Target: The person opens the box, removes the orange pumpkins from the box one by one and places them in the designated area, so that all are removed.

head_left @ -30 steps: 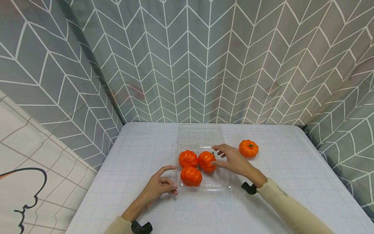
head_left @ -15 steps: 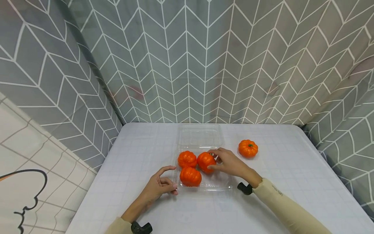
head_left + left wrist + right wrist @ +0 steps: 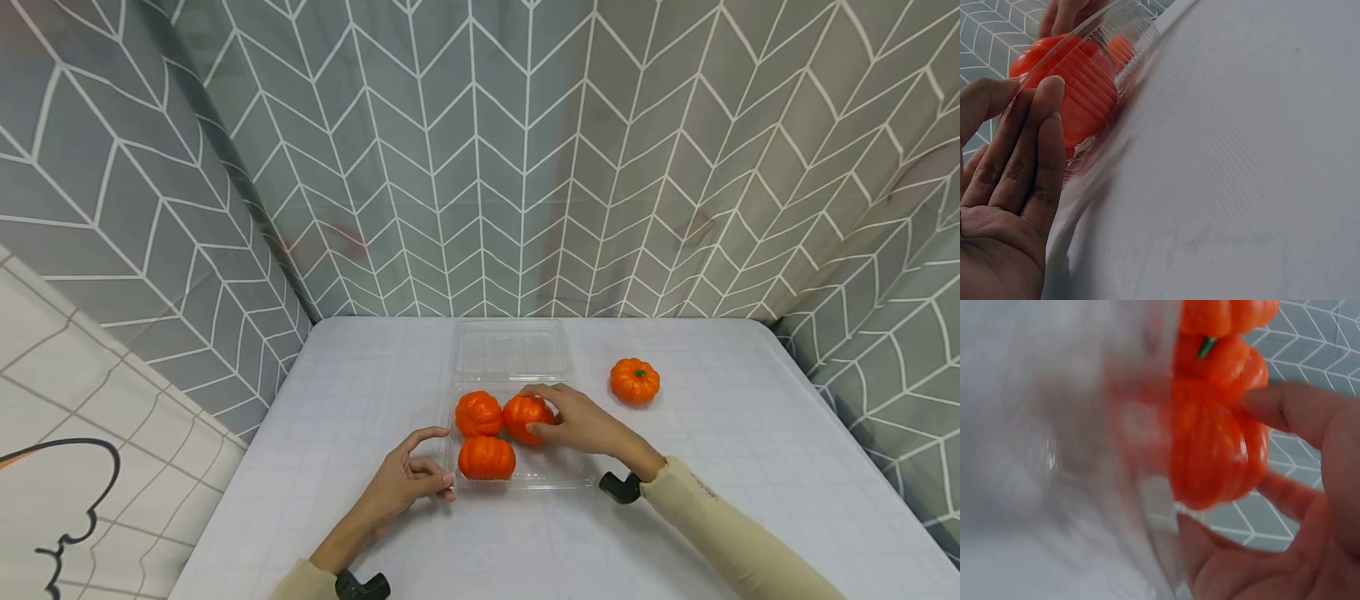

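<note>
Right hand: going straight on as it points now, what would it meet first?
First, the held pumpkin in the right hand; beyond it, likely the back-left pumpkin in the clear container, though any gap is hard to judge.

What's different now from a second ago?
The right hand moved left and now grips the round, ribbed orange pumpkin at right in the clear plastic container; the front orange pumpkin turned slightly. Unchanged: left hand at the container's left edge, lone orange pumpkin outside.

Gray curtains (image 3: 480,167) with white chevron lines hang behind and beside a white, round-cornered table (image 3: 375,367). Lower left, a white cloth (image 3: 45,350) bears grid lines and a curving black outline (image 3: 114,467).
</note>
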